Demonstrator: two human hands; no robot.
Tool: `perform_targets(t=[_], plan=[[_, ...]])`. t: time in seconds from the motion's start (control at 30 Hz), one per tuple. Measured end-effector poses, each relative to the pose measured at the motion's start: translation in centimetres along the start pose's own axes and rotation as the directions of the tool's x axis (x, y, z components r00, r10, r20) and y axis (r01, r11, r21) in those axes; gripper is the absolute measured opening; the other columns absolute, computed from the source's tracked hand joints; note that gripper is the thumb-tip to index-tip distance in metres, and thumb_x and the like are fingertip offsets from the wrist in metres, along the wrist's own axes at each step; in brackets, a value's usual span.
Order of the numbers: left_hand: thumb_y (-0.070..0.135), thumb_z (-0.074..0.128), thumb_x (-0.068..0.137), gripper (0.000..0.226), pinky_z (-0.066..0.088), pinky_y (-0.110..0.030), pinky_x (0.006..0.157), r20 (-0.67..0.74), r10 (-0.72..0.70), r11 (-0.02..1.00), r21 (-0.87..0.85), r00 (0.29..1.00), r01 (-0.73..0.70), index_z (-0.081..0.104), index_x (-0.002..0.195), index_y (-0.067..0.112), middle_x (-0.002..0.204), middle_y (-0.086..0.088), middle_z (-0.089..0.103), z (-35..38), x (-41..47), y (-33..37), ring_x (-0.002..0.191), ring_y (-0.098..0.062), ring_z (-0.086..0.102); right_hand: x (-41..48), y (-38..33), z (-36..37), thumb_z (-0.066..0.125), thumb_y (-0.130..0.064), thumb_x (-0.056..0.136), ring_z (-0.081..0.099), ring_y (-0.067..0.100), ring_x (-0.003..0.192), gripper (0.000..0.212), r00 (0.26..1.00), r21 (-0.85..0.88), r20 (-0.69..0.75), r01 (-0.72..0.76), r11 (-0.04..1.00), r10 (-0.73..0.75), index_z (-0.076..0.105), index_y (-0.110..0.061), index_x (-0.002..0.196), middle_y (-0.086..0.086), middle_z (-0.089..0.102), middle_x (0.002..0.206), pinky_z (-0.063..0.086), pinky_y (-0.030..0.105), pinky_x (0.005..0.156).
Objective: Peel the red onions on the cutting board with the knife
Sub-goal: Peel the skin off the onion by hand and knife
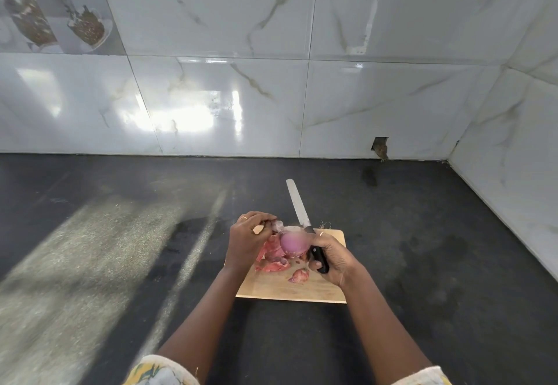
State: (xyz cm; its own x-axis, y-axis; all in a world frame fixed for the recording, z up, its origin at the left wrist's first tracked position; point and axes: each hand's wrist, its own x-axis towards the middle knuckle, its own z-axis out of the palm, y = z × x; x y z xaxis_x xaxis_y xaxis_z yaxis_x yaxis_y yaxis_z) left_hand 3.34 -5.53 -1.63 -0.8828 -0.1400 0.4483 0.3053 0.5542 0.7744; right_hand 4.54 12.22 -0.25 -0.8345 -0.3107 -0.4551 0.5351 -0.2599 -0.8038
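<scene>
Left hand (247,239): grip pinching loose skin flap (278,225) at top of red onion (294,244). Peel scraps (271,259) lying on cutting board (326,291) below. Red onion sitting above board, between both hands. Right hand (333,259): grip clenching black handle of knife (299,208), blade pointing away over dark desk (422,263).

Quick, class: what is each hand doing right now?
Left hand: pinching a piece of onion skin.
Right hand: gripping the knife by its handle.
</scene>
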Motion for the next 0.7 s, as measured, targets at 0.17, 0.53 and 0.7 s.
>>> perform_targets(t=[0.17,0.53,0.7], plan=[[0.001,0.063,0.079,0.021,0.044,-0.016,0.083,0.095,-0.052,0.996,0.072,0.994,0.045,0.075,0.089,0.015,0.091,-0.001,0.072,-0.1,-0.3,-0.3,0.083,-0.008,0.063,0.1,0.3,-0.5,0.070,-0.006,0.069,0.042,0.005,0.050,0.017,0.999,0.070,0.016,0.044,0.997,-0.045,0.063,-0.012,0.083,0.001,0.057,0.067,0.026,0.014,0.032],[0.022,0.070,0.080,0.018,0.049,-0.014,0.079,0.255,-0.045,0.998,-0.041,0.966,0.057,0.074,0.097,0.019,0.092,0.007,0.073,-0.7,-0.7,0.8,0.083,0.003,0.064,0.4,0.6,-0.7,0.073,0.005,0.064,0.044,0.008,0.054,0.040,0.994,0.110,0.015,0.104,0.988,-0.106,0.053,-0.004,0.098,0.006,0.060,0.074,0.030,0.013,0.034],[0.022,0.073,0.077,0.029,0.053,-0.015,0.077,0.362,-0.148,0.979,-0.075,0.920,0.187,0.071,0.104,0.013,0.095,0.002,0.072,-1.2,-0.3,1.1,0.083,0.002,0.067,0.3,0.5,-0.7,0.067,0.017,0.068,0.041,0.005,0.045,0.038,0.989,0.134,0.028,0.140,0.981,-0.145,0.049,-0.006,0.092,0.001,0.055,0.062,0.030,0.013,0.034]])
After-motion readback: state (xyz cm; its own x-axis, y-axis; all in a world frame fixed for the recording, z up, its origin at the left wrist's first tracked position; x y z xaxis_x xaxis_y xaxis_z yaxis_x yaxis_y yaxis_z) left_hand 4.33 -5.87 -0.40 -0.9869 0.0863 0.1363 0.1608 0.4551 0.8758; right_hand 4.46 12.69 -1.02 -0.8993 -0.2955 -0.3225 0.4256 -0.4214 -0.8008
